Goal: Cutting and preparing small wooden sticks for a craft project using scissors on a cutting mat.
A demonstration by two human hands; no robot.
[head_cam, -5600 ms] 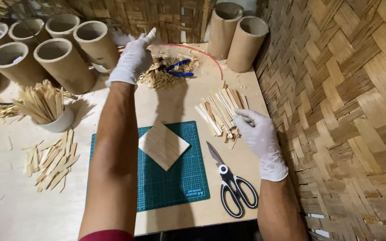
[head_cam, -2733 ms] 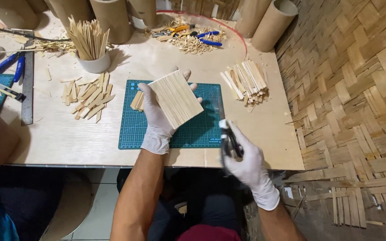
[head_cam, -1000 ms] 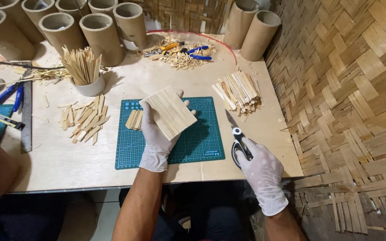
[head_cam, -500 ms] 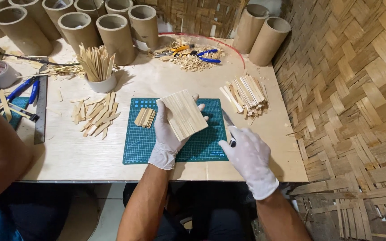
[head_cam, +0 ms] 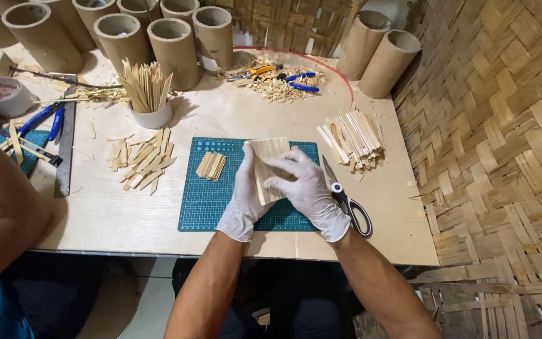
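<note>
A: What's in hand?

B: A flat panel of bamboo slats (head_cam: 270, 168) is held just above the green cutting mat (head_cam: 221, 201). The left hand (head_cam: 246, 194) grips it from below; the right hand (head_cam: 305, 185) lies over its face, fingers pressing it.

A: So the step?

B: Checking or squaring the panel, I'd judge. Trimming would call for freeing the right hand to reach the scissors (head_cam: 346, 201), just right of the mat.

A: Anything crowding it?

B: A few short slats (head_cam: 211, 165) lie on the mat's upper left; a slat bundle (head_cam: 354, 138) sits beyond the scissors. Another person's arm (head_cam: 1, 213) is far left of the mat on the tabletop (head_cam: 95, 216).
</note>
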